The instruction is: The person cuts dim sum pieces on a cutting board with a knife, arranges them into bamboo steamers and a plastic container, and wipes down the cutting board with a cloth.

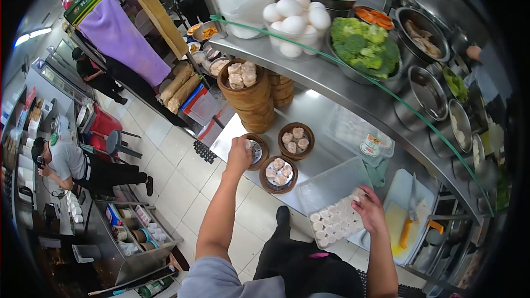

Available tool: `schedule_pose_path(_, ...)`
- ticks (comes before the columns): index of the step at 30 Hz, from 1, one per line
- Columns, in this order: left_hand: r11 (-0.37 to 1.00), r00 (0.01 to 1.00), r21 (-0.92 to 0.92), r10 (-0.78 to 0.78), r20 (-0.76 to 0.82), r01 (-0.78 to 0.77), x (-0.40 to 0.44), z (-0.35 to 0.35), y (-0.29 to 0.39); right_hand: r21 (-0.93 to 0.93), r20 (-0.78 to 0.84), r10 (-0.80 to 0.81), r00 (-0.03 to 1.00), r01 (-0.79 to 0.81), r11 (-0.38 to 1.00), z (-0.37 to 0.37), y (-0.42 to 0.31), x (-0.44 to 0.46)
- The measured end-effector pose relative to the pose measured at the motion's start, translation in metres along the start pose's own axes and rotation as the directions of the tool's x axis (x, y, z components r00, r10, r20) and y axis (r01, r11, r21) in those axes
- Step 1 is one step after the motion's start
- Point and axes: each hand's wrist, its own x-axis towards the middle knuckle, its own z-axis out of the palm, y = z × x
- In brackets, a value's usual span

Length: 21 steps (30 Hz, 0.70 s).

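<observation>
The left hand (239,155) is at a small steamer basket (266,148), its grip hidden. Well apart, the right hand (370,209) pinches a pale dumpling (358,193) above a tub (326,186) holding many more; two nearby baskets (282,190) are already stocked.

The left grip (239,155) is at a small steamer (266,149); the right grip (369,208) nears white rounds (334,222).

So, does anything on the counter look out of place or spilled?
I see no clear spill or damage. The odd bit is the clear plastic tray of pale dumplings by the right hand: it sits at a slant, and its near corner seems to poke past the edge of the counter.
</observation>
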Motion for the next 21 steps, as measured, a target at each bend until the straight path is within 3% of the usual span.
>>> schedule_pose_path(1, 0.998, 1.000, 0.053, 0.025, -0.011, -0.024, 0.006, 0.005, -0.002, -0.005, -0.003, -0.001, 1.000, 0.001, 1.000, 0.026, 0.000, 0.013)
schedule_pose_path(2, 0.998, 0.994, 0.008, -0.069, 0.089, 0.069, 0.011, 0.002, 0.004, -0.010, 0.060, -0.012, 0.998, 0.013, 1.000, 0.053, 0.001, 0.024)
schedule_pose_path(3, 0.997, 0.993, 0.002, -0.071, 0.091, 0.071, 0.014, 0.009, -0.004, -0.013, 0.123, -0.022, 0.992, 0.024, 1.000, 0.078, 0.003, 0.034)
schedule_pose_path(5, 0.997, 0.997, 0.040, 0.061, 0.048, -0.063, 0.017, 0.027, -0.024, 0.023, 0.148, 0.004, 0.989, -0.007, 1.000, 0.118, 0.014, 0.053)
schedule_pose_path(7, 0.996, 0.998, 0.074, 0.038, 0.052, -0.042, 0.009, 0.015, -0.010, 0.061, 0.174, 0.028, 0.984, -0.039, 0.997, 0.148, 0.030, 0.071)
schedule_pose_path(9, 0.988, 0.988, -0.040, 0.152, 0.007, -0.152, -0.011, -0.027, 0.031, 0.119, 0.224, 0.158, 0.962, -0.188, 0.975, 0.169, 0.049, 0.087)
schedule_pose_path(11, 0.837, 0.927, -0.541, 0.137, 0.350, 0.080, -0.039, -0.051, 0.059, 0.090, 0.280, 0.207, 0.937, -0.240, 0.967, 0.189, 0.070, 0.095)
schedule_pose_path(13, 0.834, 0.925, -0.551, 0.184, 0.333, 0.032, -0.066, -0.051, 0.070, 0.058, 0.338, 0.255, 0.906, -0.290, 0.955, 0.209, 0.088, 0.099)
schedule_pose_path(15, 0.830, 0.920, -0.558, 0.235, 0.315, -0.021, -0.075, -0.049, 0.065, 0.016, 0.421, 0.397, 0.815, -0.445, 0.896, 0.223, 0.103, 0.098)
schedule_pose_path(17, 0.820, 0.970, -0.552, -0.013, 0.242, 0.149, -0.073, -0.041, 0.035, -0.054, 0.411, 0.428, 0.805, -0.447, 0.893, 0.234, 0.092, 0.091)
schedule_pose_path(18, 0.917, 1.000, -0.400, 0.005, 0.016, 0.002, -0.067, -0.030, 0.013, -0.095, 0.360, 0.464, 0.810, -0.463, 0.881, 0.237, 0.085, 0.087)
schedule_pose_path(20, 0.980, 0.993, -0.166, -0.118, -0.012, 0.114, -0.046, -0.034, -0.011, -0.137, 0.307, 0.497, 0.812, -0.479, 0.867, 0.234, 0.083, 0.084)
schedule_pose_path(21, 0.980, 0.993, -0.166, -0.116, -0.011, 0.113, -0.038, -0.032, -0.019, -0.168, 0.302, 0.478, 0.825, -0.447, 0.878, 0.221, 0.084, 0.081)
